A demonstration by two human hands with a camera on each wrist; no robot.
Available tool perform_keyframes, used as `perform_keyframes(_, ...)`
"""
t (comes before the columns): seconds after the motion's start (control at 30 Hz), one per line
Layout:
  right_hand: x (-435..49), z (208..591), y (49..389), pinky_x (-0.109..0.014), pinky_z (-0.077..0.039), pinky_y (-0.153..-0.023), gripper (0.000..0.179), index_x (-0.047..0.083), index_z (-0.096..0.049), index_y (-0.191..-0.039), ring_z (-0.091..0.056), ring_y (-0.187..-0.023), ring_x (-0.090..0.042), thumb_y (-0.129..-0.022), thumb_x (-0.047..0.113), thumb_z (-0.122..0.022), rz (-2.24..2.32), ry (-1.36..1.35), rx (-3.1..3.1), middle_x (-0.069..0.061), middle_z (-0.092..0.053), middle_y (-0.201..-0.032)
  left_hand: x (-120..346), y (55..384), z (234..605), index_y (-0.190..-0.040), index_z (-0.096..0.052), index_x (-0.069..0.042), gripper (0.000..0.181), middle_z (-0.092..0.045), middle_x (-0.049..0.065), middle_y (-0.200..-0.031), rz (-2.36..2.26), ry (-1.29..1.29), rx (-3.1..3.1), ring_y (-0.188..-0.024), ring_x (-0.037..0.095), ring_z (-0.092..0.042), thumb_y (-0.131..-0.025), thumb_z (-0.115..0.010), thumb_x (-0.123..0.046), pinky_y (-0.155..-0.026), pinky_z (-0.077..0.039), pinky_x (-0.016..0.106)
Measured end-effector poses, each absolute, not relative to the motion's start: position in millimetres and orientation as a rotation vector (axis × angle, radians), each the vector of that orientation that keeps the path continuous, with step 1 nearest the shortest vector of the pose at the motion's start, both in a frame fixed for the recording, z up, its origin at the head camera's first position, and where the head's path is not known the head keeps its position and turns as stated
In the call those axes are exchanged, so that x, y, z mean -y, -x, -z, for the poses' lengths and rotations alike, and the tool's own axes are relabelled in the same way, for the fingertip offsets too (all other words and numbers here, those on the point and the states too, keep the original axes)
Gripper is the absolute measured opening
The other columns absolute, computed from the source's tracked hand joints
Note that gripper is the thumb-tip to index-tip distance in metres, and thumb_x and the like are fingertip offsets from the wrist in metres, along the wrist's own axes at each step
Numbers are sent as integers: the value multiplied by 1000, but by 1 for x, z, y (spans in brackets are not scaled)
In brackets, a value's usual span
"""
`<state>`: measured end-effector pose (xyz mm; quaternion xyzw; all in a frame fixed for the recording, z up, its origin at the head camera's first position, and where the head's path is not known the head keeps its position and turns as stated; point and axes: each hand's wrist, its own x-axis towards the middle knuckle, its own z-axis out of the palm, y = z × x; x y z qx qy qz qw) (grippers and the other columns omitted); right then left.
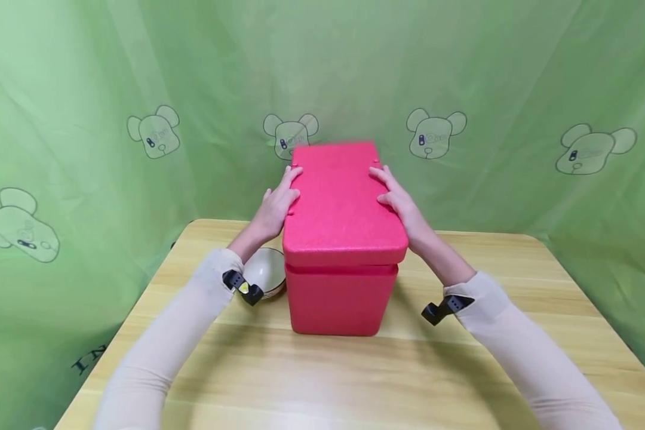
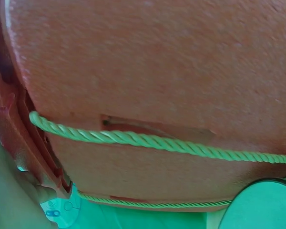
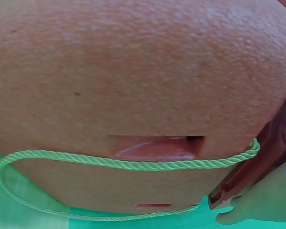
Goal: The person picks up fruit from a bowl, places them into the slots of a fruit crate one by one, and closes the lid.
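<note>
A red foam box stands upright mid-table, its thick red lid on top with a narrow dark gap below the lid's front edge. My left hand holds the lid's left edge, fingertips over the top. Opposite it, my right hand holds the right edge the same way. Along the box's sides run twisted cords, a left cord and a right cord, beside slots in the foam. Parts of both hands are cut off in the wrist views, and the inside of the box is hidden.
Just left of the box sits a white bowl, partly behind the left wrist and box. The wooden table extends around them. Behind stands a green curtain printed with bear heads.
</note>
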<state>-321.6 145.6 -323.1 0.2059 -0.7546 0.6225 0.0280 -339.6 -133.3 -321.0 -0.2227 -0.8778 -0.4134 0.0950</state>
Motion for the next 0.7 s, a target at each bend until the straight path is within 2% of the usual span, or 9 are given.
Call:
perform_keyframes(0.4, -147, 339, 320, -51, -5, -127, 66, 14, -29, -161, 4, -160, -17, -95, 13, -35, -1905, -571, 2374, 5, 1, -173, 133, 344, 330, -161, -24, -14, 63, -8, 11, -172, 1219, 708, 2637, -160, 21, -4, -102, -25, -35, -124, 0, 64)
perform_keyframes(0.7, -145, 342, 323, -54, -6, -126, 64, 12, -35, -158, 1, -160, -21, -94, 16, -38, -1863, -586, 2386, 0, 0, -173, 138, 347, 333, -162, -24, -15, 64, -4, 10, -172, 1279, 706, 2649, -160, 19, -4, -100, -28, -33, -126, 1, 58)
